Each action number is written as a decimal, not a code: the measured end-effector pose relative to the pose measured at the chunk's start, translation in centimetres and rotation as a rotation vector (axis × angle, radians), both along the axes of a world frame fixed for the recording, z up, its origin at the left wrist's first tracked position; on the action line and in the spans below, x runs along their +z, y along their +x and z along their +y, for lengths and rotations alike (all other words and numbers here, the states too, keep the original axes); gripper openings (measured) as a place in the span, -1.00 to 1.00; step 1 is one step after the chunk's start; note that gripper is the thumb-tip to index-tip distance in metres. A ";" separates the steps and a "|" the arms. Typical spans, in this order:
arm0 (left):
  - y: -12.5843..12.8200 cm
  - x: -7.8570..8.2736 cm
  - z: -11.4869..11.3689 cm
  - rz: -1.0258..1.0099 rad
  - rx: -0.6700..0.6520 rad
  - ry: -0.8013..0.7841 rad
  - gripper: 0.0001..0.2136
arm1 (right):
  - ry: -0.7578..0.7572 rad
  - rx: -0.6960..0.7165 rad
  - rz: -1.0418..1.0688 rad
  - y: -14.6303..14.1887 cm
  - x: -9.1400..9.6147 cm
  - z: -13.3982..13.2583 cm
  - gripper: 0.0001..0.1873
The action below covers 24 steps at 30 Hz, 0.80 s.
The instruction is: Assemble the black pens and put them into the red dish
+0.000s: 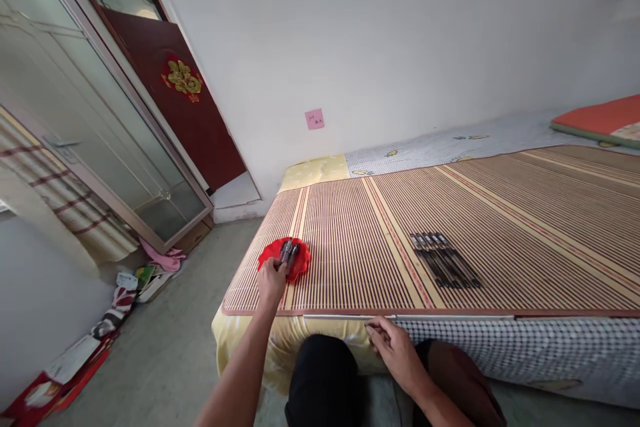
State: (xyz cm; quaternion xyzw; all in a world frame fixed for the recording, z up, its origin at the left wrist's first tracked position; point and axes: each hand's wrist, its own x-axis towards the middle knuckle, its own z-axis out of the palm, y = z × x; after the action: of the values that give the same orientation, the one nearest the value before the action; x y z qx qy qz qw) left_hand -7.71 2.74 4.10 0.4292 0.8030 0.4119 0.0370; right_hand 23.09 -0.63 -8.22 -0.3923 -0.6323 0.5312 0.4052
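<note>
My left hand [272, 282] reaches over a red scalloped plate [266, 252] near the left end of the bed mat. Its fingers are closed on dark pens [289, 251] in the plate; their exact number is hard to make out. My right hand [393, 347] hovers at the mat's front edge, above my knees. Its thumb and forefinger are pinched together, and whether they hold anything small cannot be seen. Farther right, several black pens [444, 260] lie side by side in a slanted row on the striped bamboo mat [345, 240].
A thin white strip [455, 317] runs along the mat's front edge. An orange cushion [600, 117] lies at the far right, and a pink note [315, 119] sticks to the wall. Left are a glass door [115, 100] and floor clutter [117, 300].
</note>
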 end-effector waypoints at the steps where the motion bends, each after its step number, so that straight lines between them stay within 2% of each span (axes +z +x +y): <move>1: 0.1 0.0 0.5 -0.004 0.006 -0.005 -0.88 | 0.010 0.009 -0.015 -0.1 -0.1 0.0 -0.48; 7: 0.7 1.0 1.5 -0.119 -0.030 0.005 -0.85 | -0.004 0.002 -0.008 0.0 -0.4 -0.1 -0.47; 9: 1.8 1.3 0.7 -0.205 -0.122 0.005 -0.82 | -0.015 -0.007 0.028 -0.1 -0.2 0.1 -0.47; 11: 4.1 1.0 -1.1 -0.316 -0.271 -0.010 -0.73 | -0.045 -0.030 0.080 -0.1 0.2 0.4 -0.43; 15: 11.0 -1.8 -6.6 -0.562 -0.585 -0.120 -0.59 | -0.189 -0.051 0.256 0.5 1.2 0.7 -0.34; 18: 15.4 -4.5 -10.3 -0.810 -0.714 -0.222 -0.54 | -0.283 -0.004 0.379 1.3 1.7 0.6 -0.40; 21: 17.4 -6.1 -11.8 -0.992 -0.696 -0.285 -0.53 | -0.303 -0.015 0.381 1.8 2.0 0.4 -0.45; 24: 17.8 -6.7 -11.7 -1.011 -0.668 -0.266 -0.52 | -0.307 -0.031 0.367 1.9 2.0 0.4 -0.47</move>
State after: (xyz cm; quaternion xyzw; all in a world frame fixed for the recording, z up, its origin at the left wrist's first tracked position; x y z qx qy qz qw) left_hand 10.07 -8.93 -2.62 0.4010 0.5528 0.4268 0.5928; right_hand 25.02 -0.25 -6.22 -0.3560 -0.4539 0.6769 0.4572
